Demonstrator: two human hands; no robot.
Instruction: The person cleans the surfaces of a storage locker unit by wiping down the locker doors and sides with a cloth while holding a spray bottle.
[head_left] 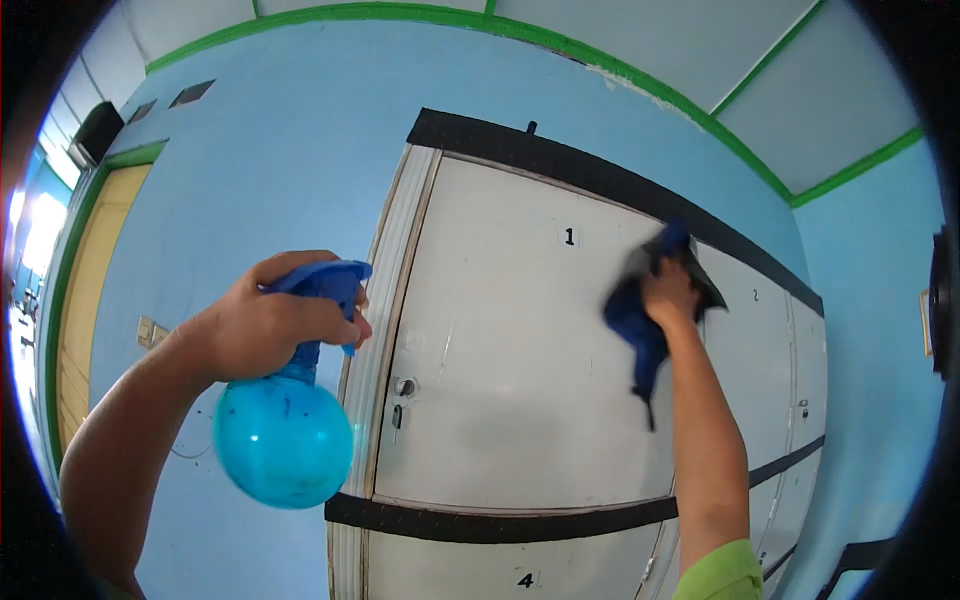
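My left hand (270, 315) is wrapped round the neck of a blue spray bottle (284, 440), its round body a clear bright blue, held in front of the wall left of the locker. A dark blue and grey cloth (635, 300) is bunched in my right hand (670, 292), blurred by motion. The cloth lies against or close to the upper right part of the white locker door marked 1 (520, 350); whether it touches, I cannot tell. A lock with a key (398, 412) hangs at that door's left edge.
Door 2 (757, 350) stands to the right, door 4 (480, 565) below, parted by a black strip (500, 522). A yellow door (100, 280) with green frame is at far left, near a wall switch (152, 332). A dark round object (940, 300) juts in at far right.
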